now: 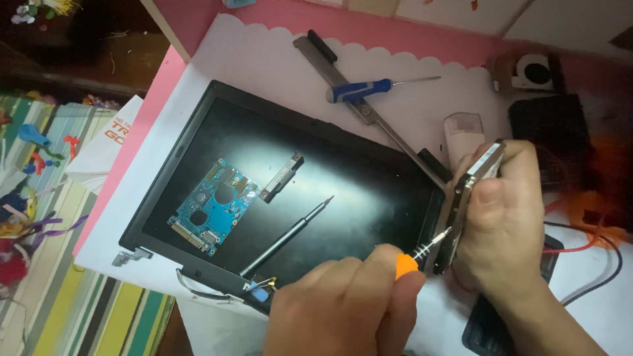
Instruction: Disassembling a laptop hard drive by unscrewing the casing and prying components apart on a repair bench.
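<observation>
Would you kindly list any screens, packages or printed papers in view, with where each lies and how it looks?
Laptop screen panel: flat on the white paper, centre; dark rectangle, black bezel, unlit.
Printed paper: left of the panel, partly tucked under; white with orange lettering.
Small white box: right of the panel, above the right hand.

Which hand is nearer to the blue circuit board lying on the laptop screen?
Left. The left hand sits just right of and below the blue circuit board; the right hand is farther right, gripping the hard drive.
</observation>
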